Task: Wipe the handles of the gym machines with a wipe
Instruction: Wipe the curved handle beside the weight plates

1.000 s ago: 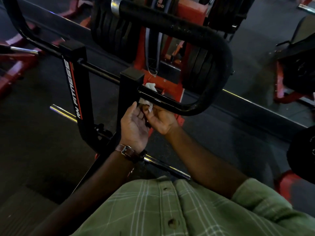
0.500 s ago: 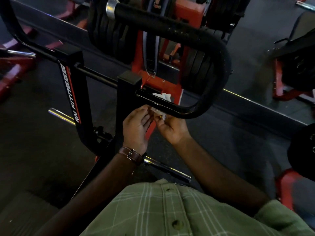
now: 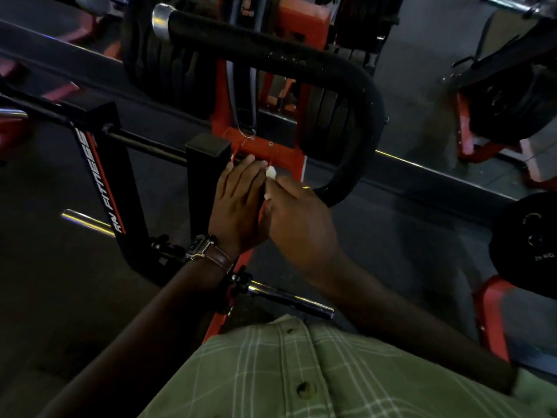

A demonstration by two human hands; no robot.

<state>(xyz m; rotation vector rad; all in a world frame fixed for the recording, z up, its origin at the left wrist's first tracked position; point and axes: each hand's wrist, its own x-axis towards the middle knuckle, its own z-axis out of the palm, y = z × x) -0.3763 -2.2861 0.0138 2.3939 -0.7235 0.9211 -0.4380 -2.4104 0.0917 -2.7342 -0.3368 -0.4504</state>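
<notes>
While the green plaid button shirt [image 3: 301,372] fills 6 o'clock, both hands meet mid-frame. Left hand [image 3: 238,203], brown leather strap watch [image 3: 211,250] on wrist, fingers straight, lying flat against the black square post [image 3: 205,176]. Right hand [image 3: 298,218] fingers curled, pinching crumpled white wipe [image 3: 270,172] at the lower bar of the black padded loop handle [image 3: 358,122]. Black weight plates [image 3: 162,64] at 11 o'clock.

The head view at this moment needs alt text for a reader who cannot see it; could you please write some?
A person's two hands meet at the lower bar of a black looped machine handle, the right hand holding a white wipe and the left hand, with a wristwatch, flat beside it. Weight plates and a red frame stand behind.
</notes>
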